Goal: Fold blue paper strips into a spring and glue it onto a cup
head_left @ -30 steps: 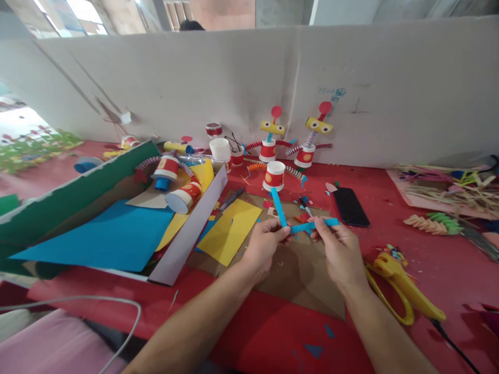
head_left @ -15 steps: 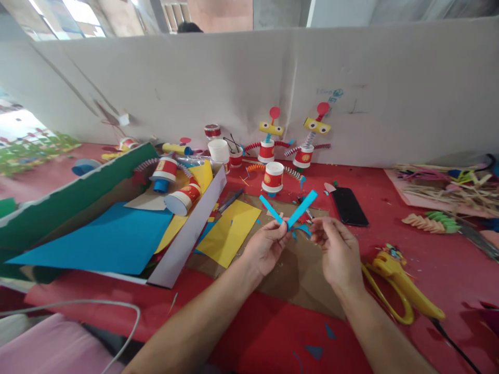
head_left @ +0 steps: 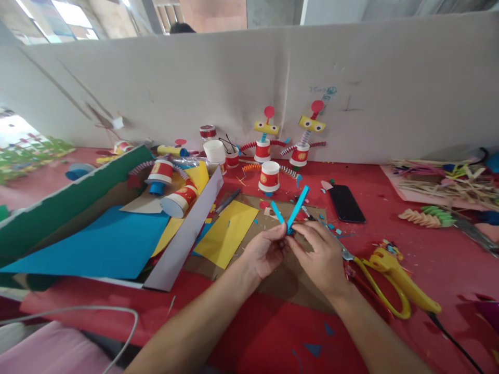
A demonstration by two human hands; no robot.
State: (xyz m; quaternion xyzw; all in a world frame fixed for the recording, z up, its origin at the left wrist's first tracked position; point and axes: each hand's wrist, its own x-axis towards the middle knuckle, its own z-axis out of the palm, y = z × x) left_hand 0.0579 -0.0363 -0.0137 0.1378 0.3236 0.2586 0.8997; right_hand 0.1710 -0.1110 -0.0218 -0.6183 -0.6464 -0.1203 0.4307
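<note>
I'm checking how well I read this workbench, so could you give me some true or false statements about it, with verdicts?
1. The left hand pinches the blue paper strips. True.
2. The right hand rests on the black phone. False: its fingers are at the blue paper strips, and the phone lies apart from it.
3. Two cup figures with yellow heads stand in front of the white panel. True.
4. The cup with an orange spring arm carries a yellow head. False: it has no head, and its white top shows.
5. In the picture, the yellow sheet lies left of the phone. True.
</note>
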